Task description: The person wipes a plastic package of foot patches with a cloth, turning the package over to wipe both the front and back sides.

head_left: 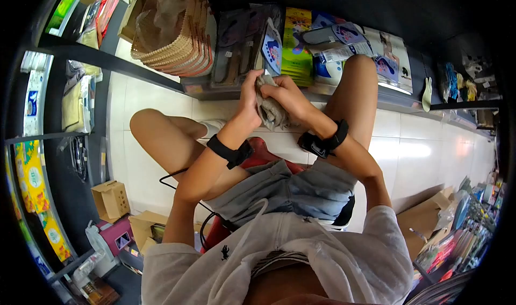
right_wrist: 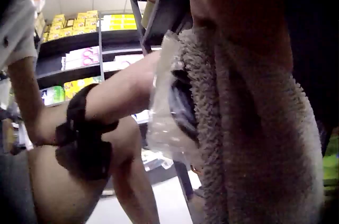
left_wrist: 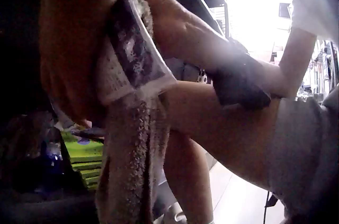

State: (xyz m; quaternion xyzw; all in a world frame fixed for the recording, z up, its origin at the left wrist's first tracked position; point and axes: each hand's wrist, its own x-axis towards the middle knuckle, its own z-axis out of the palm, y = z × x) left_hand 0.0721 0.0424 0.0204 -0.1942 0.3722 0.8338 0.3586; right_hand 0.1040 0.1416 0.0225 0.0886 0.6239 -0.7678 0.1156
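Note:
Between my two hands are fleece insoles (head_left: 272,111), fuzzy and grey-beige. In the left wrist view the insoles (left_wrist: 132,155) hang down long and flat, with a printed card label (left_wrist: 139,57) around their upper part. My left hand (head_left: 249,99) grips them from one side, thumb near the top. My right hand (head_left: 292,98) holds the other side, its thumb lying over the top end. A clear plastic wrapper (right_wrist: 165,113) with a dark print sticks out beside the fleece in the right wrist view. The fingers behind the insoles are partly hidden.
Ahead is a low dark shelf with stacked woven baskets (head_left: 166,41), packaged insoles (head_left: 234,47), green-yellow packets (head_left: 297,44) and footprint-printed packages (head_left: 344,36). A shelf of tissue packs (head_left: 33,170) stands left. Cardboard boxes (head_left: 110,200) sit on the tiled floor (head_left: 408,149).

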